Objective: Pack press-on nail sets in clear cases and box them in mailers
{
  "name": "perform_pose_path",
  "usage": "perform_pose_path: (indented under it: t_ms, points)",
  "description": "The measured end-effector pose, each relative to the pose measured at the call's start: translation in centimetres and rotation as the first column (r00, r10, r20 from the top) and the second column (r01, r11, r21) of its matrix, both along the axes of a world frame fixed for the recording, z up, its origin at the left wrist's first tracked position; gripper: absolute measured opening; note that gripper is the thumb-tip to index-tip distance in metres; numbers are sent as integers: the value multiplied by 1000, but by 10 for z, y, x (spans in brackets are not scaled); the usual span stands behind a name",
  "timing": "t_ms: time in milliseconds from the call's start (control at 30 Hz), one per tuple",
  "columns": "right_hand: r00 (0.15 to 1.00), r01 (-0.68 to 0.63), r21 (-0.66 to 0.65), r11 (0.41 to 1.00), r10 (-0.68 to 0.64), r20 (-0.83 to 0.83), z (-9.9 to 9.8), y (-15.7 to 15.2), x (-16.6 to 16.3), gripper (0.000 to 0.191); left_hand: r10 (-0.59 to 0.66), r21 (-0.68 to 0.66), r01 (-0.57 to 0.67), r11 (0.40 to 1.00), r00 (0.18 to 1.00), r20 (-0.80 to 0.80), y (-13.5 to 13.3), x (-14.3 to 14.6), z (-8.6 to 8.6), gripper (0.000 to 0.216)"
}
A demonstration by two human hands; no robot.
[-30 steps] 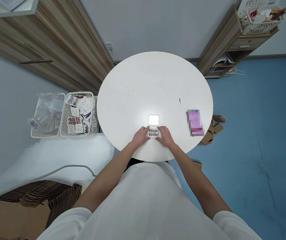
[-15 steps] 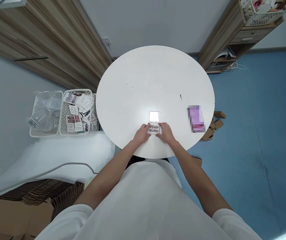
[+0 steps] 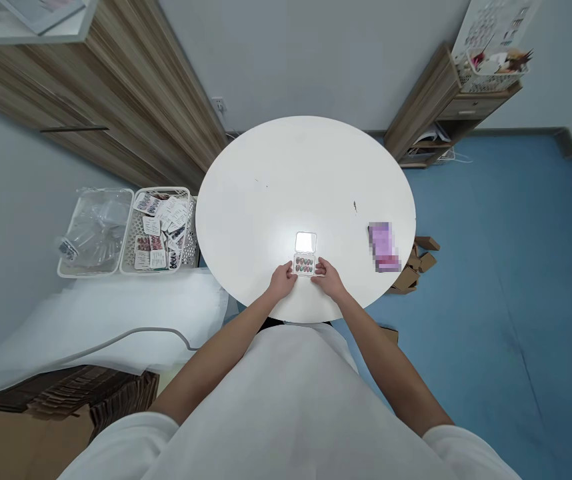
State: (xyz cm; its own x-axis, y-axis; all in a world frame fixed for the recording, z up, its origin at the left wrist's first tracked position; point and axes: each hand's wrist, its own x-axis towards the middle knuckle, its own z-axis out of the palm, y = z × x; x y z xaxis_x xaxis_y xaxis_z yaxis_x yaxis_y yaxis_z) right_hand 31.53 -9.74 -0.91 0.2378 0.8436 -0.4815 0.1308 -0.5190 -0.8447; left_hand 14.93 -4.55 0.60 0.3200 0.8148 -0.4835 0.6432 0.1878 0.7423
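A small clear case of press-on nails (image 3: 305, 265) lies on the white table in front of me, its lid (image 3: 306, 242) flipped back on the far side. Red and green nails sit inside it in two rows. My left hand (image 3: 282, 281) holds the case by its left edge, thumb at the near corner and fingers along the side. To the right, my right hand (image 3: 329, 279) has its fingers curved and parted. Its thumb is by the near right corner, while the fingertips stand slightly off the case's edge.
The round white table (image 3: 306, 167) bears a pixelated purple item (image 3: 384, 247) at the right. White baskets stand left, one with plastic bags (image 3: 99, 230), one with nail cards (image 3: 159, 227). Cardboard (image 3: 409, 270) lies on the floor at right; a wooden cabinet (image 3: 466, 107) stands beyond.
My right fingers have eased away from the case's right edge. The left hand keeps its hold. The whole view has shifted a little with my head.
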Motion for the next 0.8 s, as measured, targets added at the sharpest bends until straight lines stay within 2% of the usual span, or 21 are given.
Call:
perform_pose_path:
  t_ms: [167, 367, 600, 800]
  points:
    - [999, -37, -4, 999, 37, -16, 8, 3, -2, 55, 243, -166, -214, 963, 954, 178, -12, -1, 2, 38]
    - [984, 3, 47, 999, 6, -176, 35, -7, -1, 53, 450, -355, -324, 877, 811, 373, -27, -8, 14, 38]
    - [934, -26, 135, 990, 72, -350, 76, -11, 17, 56, 447, -377, -271, 886, 716, 536, -25, -12, 45, 41]
    - [895, -34, 154, 987, 99, -434, 97, -10, 31, 45, 508, -479, -238, 845, 639, 578, -30, -13, 72, 42]
